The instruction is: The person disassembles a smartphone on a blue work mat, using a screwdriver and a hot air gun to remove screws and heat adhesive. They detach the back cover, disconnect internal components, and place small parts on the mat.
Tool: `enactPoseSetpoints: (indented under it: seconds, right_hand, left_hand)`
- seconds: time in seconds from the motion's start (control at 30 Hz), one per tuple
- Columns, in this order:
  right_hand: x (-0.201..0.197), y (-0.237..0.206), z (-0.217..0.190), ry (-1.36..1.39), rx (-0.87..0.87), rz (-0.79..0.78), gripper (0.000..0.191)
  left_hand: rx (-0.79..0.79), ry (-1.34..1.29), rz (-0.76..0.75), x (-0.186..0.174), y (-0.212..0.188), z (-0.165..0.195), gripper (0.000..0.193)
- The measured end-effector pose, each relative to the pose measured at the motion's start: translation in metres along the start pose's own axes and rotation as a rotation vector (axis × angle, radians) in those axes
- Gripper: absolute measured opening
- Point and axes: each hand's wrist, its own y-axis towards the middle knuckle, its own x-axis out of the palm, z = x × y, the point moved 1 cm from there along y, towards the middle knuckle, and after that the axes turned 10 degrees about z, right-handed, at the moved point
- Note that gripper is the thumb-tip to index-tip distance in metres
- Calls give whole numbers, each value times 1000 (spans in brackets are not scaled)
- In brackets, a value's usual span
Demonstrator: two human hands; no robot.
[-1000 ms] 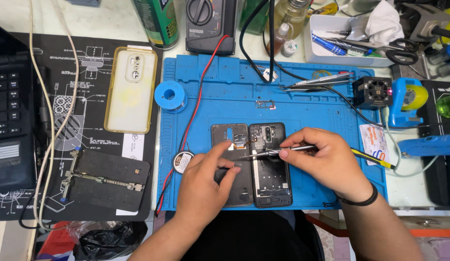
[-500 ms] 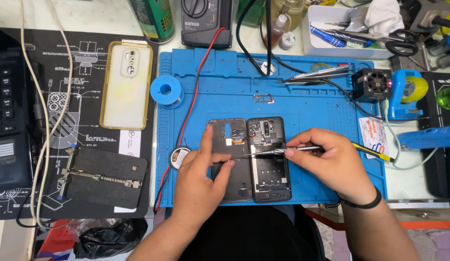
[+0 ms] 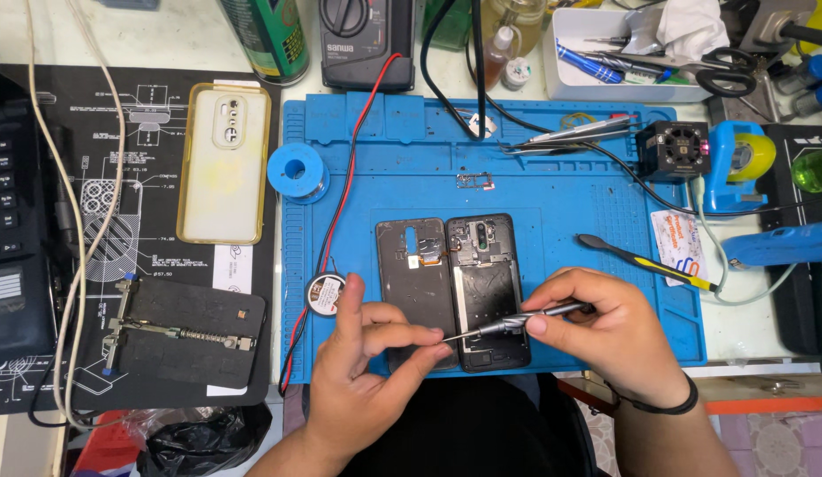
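1. The right hand (image 3: 618, 340) is closed around a thin screwdriver (image 3: 517, 321), and the left hand (image 3: 371, 367) pinches its tip.
2. Under them the open phone (image 3: 488, 291) lies beside its back cover (image 3: 415, 287) on the blue mat (image 3: 517, 168).
3. A yellow case (image 3: 225, 163) lies to the left on the bench (image 3: 40, 35).

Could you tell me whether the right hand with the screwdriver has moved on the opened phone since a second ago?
Yes. The right hand and screwdriver have dropped from the opened phone's upper part to its lower end, judged against the blue mat.
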Motion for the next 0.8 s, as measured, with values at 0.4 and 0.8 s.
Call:
enactPoseSetpoints:
  seconds: [0.4,0.8]
  right_hand:
    - [-2,2,-10,-155,-278,-92,16]
    - [-18,7,-85,-761,-659,151,17]
  left_hand:
    - [67,29,-74,1,2,0,100]
    - [121,261,0,2,-7,-4,116]
